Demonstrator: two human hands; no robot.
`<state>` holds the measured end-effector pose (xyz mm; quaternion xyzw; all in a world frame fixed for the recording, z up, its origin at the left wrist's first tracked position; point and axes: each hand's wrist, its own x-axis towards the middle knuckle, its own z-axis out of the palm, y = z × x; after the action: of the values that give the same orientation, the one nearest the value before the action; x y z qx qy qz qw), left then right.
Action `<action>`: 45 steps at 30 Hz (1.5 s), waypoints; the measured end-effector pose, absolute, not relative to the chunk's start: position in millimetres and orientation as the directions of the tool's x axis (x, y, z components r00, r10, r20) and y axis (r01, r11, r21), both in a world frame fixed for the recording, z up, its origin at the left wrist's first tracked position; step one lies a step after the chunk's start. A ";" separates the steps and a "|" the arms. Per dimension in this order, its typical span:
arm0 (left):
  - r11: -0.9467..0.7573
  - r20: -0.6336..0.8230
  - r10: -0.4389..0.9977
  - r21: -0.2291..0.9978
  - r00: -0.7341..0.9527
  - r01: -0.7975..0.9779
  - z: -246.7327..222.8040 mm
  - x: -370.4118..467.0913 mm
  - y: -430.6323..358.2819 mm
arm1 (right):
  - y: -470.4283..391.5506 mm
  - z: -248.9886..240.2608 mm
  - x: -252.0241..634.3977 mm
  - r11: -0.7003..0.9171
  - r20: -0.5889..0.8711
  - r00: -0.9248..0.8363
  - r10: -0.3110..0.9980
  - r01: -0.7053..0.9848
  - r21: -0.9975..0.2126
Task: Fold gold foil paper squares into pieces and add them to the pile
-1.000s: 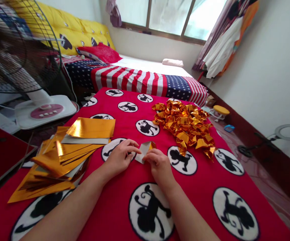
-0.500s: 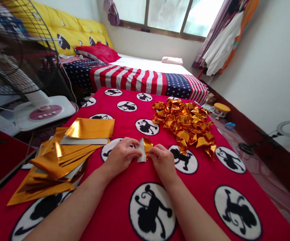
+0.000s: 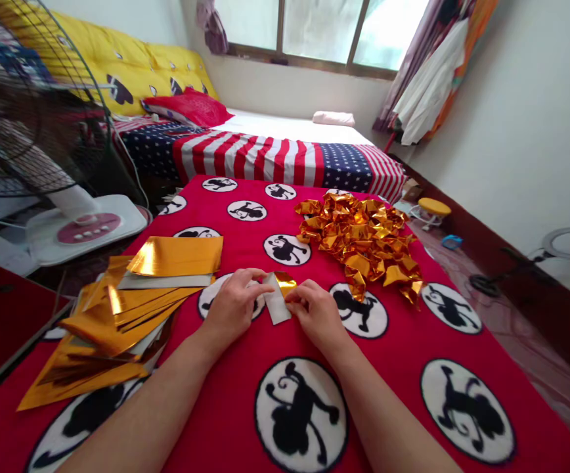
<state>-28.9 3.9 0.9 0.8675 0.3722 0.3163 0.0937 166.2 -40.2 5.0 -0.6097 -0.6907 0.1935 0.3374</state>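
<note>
Red cloth: nearest my camera, black figures in white circles.
Gold sheets: loose stack, left of my left hand.
Left hand: fingers bent, index at the sheet's left edge; can't tell if it pinches.
Right hand: thumb and fingertips look pinched on its right edge.
Folded sheet: between my hands, pale face and gold part showing.
Gold pieces: folded, heaped beyond right hand.
Bed: far back.
</note>
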 end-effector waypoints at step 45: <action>-0.851 0.463 0.522 0.341 0.716 0.399 5.1 -20.3 -2.1 | -42.8 15.5 185.7 0.203 0.100 -0.211 0.972 0.551 -0.809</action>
<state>-20.3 -2.1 5.1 0.9199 0.2504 0.2816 0.1089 185.7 -42.8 15.5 -0.5395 -0.7059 0.3276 0.3214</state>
